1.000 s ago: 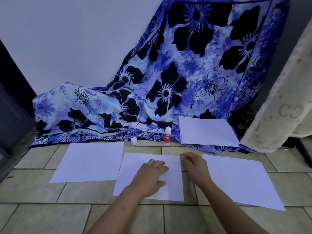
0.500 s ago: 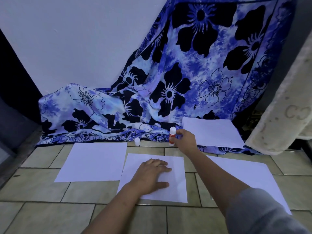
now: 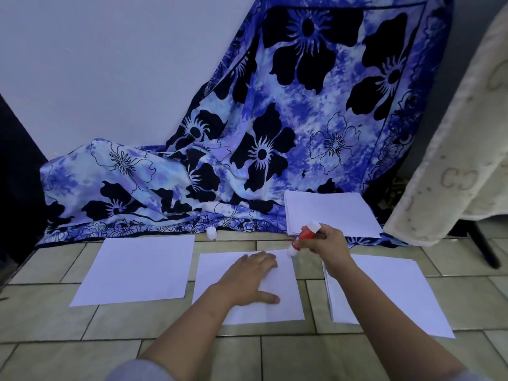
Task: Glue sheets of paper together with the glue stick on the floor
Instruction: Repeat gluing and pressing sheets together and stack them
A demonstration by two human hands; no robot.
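Three white sheets lie on the tiled floor: a left sheet (image 3: 137,268), a middle sheet (image 3: 280,306) and a right sheet (image 3: 398,295). My left hand (image 3: 247,279) rests flat on the middle sheet, fingers straight. My right hand (image 3: 328,243) grips the red-and-white glue stick (image 3: 303,236), tilted with its white tip at the middle sheet's top right corner. The stick's white cap (image 3: 211,232) stands apart on the floor by the cloth's edge.
A stack of white paper (image 3: 330,213) lies on the blue flowered cloth (image 3: 247,160) draped against the wall. A cream blanket (image 3: 453,147) hangs at the right over a dark stand leg (image 3: 486,251).
My right hand went from the middle sheet to the glue stick by the cloth, picked it up and brought it tip-down to the sheet's top right corner. My left hand stayed put.
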